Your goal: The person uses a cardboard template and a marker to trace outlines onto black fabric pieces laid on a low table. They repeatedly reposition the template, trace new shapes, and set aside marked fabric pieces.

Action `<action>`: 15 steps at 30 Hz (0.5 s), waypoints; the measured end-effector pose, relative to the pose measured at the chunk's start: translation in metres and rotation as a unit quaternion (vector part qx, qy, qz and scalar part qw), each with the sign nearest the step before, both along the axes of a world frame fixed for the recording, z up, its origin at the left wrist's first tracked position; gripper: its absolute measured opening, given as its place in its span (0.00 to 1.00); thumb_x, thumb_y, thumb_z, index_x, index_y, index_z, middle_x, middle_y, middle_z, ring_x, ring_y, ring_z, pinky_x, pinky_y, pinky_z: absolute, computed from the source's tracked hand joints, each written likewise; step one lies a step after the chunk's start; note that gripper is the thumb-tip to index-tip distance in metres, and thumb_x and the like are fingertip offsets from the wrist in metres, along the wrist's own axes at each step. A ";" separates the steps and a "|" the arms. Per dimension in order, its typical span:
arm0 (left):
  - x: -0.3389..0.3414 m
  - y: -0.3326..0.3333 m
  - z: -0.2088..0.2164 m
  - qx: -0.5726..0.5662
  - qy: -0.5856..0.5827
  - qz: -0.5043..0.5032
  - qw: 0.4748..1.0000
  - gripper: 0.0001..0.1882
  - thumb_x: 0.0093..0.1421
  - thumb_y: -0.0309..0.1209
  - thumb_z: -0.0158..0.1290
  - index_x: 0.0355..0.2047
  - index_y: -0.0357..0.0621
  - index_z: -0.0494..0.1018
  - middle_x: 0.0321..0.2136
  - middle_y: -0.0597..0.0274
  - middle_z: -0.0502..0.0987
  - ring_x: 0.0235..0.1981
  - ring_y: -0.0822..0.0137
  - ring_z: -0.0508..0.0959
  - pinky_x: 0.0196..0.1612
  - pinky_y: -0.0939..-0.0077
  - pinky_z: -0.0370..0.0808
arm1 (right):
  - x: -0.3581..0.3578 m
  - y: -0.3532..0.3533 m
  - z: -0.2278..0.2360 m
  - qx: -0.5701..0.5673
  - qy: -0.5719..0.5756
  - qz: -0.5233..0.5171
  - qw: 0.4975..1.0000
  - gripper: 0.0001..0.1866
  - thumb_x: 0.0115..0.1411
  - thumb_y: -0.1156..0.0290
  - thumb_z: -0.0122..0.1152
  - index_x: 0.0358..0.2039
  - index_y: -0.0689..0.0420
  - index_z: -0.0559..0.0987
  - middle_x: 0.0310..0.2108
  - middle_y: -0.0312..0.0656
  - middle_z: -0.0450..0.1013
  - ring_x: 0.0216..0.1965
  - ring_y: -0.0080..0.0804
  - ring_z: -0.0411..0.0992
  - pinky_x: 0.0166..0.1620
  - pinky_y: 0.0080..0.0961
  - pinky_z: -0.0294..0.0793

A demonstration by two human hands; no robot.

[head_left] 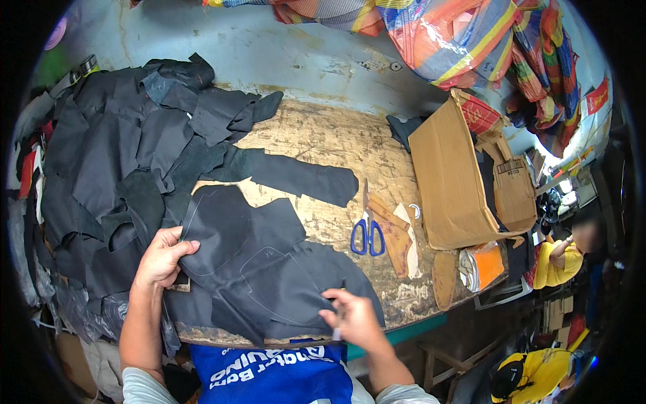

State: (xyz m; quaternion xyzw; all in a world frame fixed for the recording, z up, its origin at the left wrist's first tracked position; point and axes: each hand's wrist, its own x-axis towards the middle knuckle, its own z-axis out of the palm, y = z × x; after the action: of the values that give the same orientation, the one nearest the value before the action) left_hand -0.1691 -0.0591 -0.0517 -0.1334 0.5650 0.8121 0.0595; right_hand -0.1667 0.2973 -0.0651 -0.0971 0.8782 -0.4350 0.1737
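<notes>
A black leather sheet (282, 283) with pale outlines drawn on it lies along the table's near edge. My left hand (165, 257) pinches its left edge between thumb and fingers. Over the sheet's right part, my right hand (351, 318) is closed, fingers curled round a slim pen-like thing, mostly hidden, whose dark end shows above the fingers. Scissors with blue handles (367, 237) lie beyond that hand, blades pointing away. Beside them are worn brown pattern pieces (397, 242).
Black leather pieces (114, 148) are heaped at the left; one long strip (303, 176) reaches across the wooden table (316, 128). An open cardboard box (437, 182) stands at the right. Striped cloth (451, 40) hangs above. Two people in yellow (555, 266) are at the far right.
</notes>
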 end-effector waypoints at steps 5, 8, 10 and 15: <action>-0.047 0.014 0.049 -0.064 0.156 -0.002 0.986 0.15 0.60 0.26 0.52 0.46 0.33 0.72 0.38 0.60 0.78 0.39 0.72 0.77 0.45 0.76 0.73 | -0.076 0.038 0.053 -0.208 0.077 -0.084 0.971 0.16 0.45 0.82 0.70 0.36 0.61 0.78 0.34 0.33 0.73 0.37 0.20 0.67 0.43 0.22 0.69; -0.108 0.030 0.068 -0.058 0.238 0.046 0.968 0.15 0.61 0.27 0.53 0.47 0.32 0.71 0.40 0.60 0.77 0.38 0.72 0.76 0.45 0.77 0.73 | -0.145 0.049 0.086 -0.240 0.146 -0.069 0.957 0.17 0.44 0.85 0.69 0.35 0.61 0.76 0.32 0.35 0.73 0.36 0.22 0.70 0.41 0.20 0.71; -0.150 0.035 0.073 -0.066 0.280 0.051 0.956 0.17 0.60 0.28 0.54 0.47 0.32 0.70 0.40 0.60 0.77 0.38 0.72 0.76 0.45 0.77 0.73 | -0.188 0.055 0.102 -0.263 0.123 -0.078 0.954 0.18 0.46 0.85 0.67 0.38 0.62 0.75 0.31 0.36 0.73 0.31 0.21 0.71 0.39 0.19 0.72; -0.188 0.040 0.029 -0.299 0.085 0.058 0.949 0.41 0.51 0.39 0.64 0.59 0.28 0.58 0.34 0.53 0.78 0.36 0.68 0.78 0.42 0.74 0.74 | -0.236 0.040 0.078 -0.006 0.360 -0.231 0.904 0.15 0.49 0.75 0.68 0.38 0.62 0.76 0.25 0.37 0.74 0.27 0.21 0.70 0.32 0.20 0.71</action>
State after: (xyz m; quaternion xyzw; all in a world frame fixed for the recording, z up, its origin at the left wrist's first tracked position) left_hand -0.3568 -0.0190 -0.0226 -0.1085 0.7758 0.6166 -0.0785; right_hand -0.4022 0.3374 0.0124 -0.0426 0.8762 -0.4037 -0.2598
